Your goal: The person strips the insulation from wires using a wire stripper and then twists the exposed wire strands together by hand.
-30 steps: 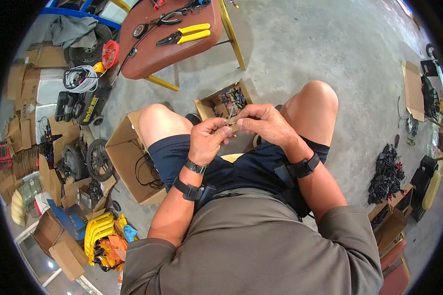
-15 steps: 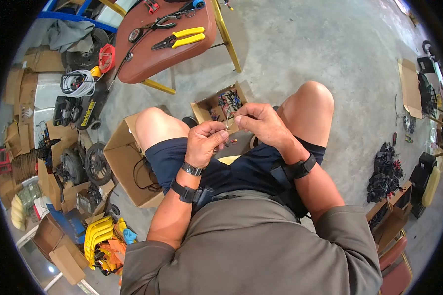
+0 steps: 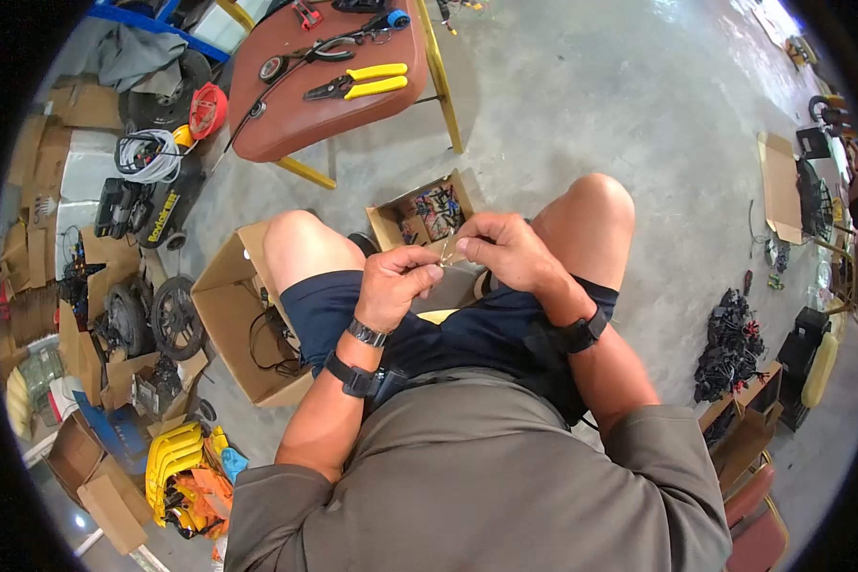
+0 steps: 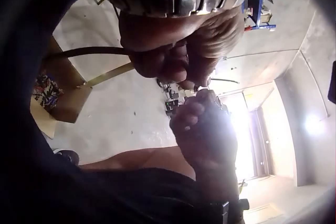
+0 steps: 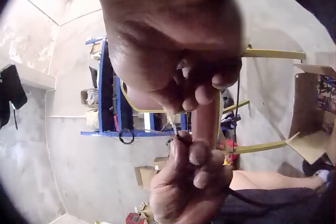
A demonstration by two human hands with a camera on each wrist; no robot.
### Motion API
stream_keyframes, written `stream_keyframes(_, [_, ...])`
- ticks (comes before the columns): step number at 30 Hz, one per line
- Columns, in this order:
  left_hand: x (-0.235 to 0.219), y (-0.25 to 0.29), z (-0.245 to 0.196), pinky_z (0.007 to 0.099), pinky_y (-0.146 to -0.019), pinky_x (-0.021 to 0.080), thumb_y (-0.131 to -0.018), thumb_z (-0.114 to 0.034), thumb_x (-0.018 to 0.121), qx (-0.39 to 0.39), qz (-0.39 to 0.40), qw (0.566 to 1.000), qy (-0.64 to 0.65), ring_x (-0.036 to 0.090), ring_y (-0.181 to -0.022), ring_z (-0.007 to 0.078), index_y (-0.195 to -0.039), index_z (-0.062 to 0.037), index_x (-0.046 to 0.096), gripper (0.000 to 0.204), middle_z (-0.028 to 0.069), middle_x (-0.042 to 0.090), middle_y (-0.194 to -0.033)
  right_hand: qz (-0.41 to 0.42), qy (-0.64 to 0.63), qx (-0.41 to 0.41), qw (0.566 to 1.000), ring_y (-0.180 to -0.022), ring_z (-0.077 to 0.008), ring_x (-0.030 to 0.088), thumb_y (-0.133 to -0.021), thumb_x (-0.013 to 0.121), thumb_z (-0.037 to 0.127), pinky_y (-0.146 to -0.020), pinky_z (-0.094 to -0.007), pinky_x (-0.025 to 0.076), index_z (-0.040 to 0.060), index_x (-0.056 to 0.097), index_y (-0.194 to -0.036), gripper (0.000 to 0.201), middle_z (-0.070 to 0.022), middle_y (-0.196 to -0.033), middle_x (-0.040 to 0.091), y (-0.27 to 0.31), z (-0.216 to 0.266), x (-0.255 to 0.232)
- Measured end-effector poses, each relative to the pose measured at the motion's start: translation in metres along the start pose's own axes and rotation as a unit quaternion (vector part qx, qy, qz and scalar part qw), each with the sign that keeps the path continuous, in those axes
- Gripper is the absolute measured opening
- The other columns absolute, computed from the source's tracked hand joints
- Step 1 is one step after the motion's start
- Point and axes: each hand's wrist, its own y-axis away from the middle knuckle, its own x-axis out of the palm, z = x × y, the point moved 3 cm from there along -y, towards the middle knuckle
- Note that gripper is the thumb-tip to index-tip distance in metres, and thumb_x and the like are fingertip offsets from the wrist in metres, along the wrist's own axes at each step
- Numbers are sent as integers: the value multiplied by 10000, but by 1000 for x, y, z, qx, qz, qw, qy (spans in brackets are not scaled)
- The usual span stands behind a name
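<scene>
Both hands meet above the lap, at 12 o'clock from the torso; the left hand [image 3: 396, 283] and right hand [image 3: 501, 250] each pinch 1 thin wire [image 3: 445, 250] between curled fingertips; a small box [image 3: 426, 212] of parts sits at 12 o'clock beyond them; yellow pliers [image 3: 357, 84] lie on the stool [image 3: 300, 114] at 11 o'clock.

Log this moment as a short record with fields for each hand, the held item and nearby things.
left hand: fingers curled, pinching a small wire piece over the lap
right hand: pinching the same piece from the other side
held item: thin, too small to identify
below hands: small cardboard box of mixed parts on the floor
ahead: brown chair seat with yellow-handled pliers
</scene>
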Motion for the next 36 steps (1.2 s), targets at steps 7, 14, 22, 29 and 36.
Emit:
stream_keyframes(7, [-2, -4, -17, 209, -518, 444, -866, -15, 682, -8, -1, 1000, -23, 557, -568, 81, -979, 15, 681, 117, 35, 659, -748, -18, 14, -20, 1000, -720, -64, 505, -908, 650, 130, -628, -260, 431, -3, 673, -924, 135, 12, -743, 590, 1, 17, 1])
stream_keyframes(14, [-10, -8, -19, 207, -503, 424, -862, -39, 694, -12, -4, 1000, 1, 544, -550, 71, -945, 21, 691, 102, 28, 656, -733, -2, 54, -18, 998, -735, -74, 527, -906, 633, 108, -659, -263, 453, -18, 669, -926, 133, 1, -745, 606, 13, 61, 7])
stream_keyframes(22, [-13, 1, -30, 206, -504, 420, -857, -44, 708, 7, 30, 999, 15, 541, -552, 74, -961, 20, 686, 125, 36, 653, -729, -29, 36, -5, 999, -717, -107, 546, -883, 651, 153, -650, -299, 466, -29, 659, -922, 186, -34, -745, 611, -2, 27, 17])
stream_keyframes(29, [-18, -2, -19, 210, -510, 424, -860, -41, 703, -15, 5, 999, 38, 547, -564, 80, -970, 21, 684, 128, 42, 655, -735, -3, 16, 37, 999, -732, -94, 539, -891, 650, 152, -653, -301, 464, -17, 669, -909, 171, -21, -736, 606, 8, 57, 24])
stream_keyframes(36, [-18, 3, -20, 215, -518, 441, -853, -37, 704, -20, 52, 998, 22, 554, -573, 82, -980, 21, 690, 140, 45, 669, -757, -3, 49, 51, 998, -756, -91, 534, -886, 657, 142, -678, -288, 467, -23, 672, -900, 166, -25, -757, 617, -3, 26, 20])
